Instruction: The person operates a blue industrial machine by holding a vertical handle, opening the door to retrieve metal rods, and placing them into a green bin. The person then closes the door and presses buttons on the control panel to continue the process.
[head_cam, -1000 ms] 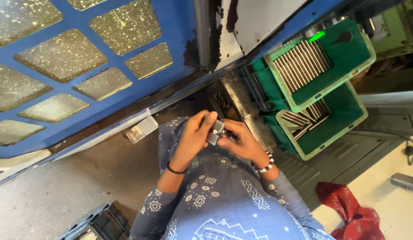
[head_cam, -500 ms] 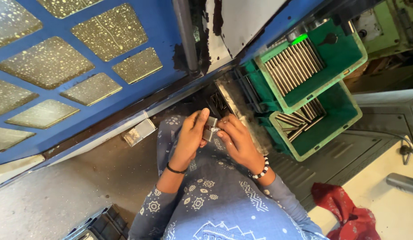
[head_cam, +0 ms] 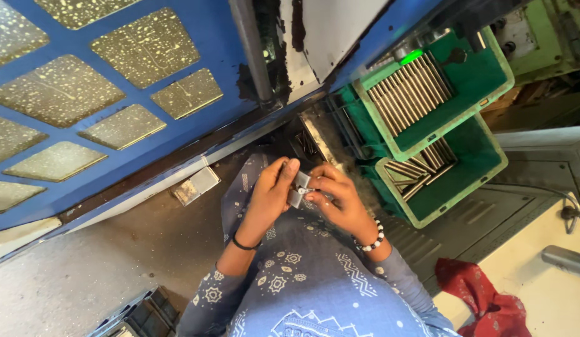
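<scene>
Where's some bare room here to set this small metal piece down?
Bare grey floor lies left of the left hand, between the blue panel and the black crate. The pale surface beyond the red cloth is also bare. Crowded: both green bins hold rods, right of the right hand.

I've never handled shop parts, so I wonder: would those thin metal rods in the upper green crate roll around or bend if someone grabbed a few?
The metal rods look straight and stiff, so bending seems unlikely. They appear round and smooth, so loose ones would probably roll or slip. Lying packed side by side in the upper green crate, they likely stay put until lifted.
</scene>
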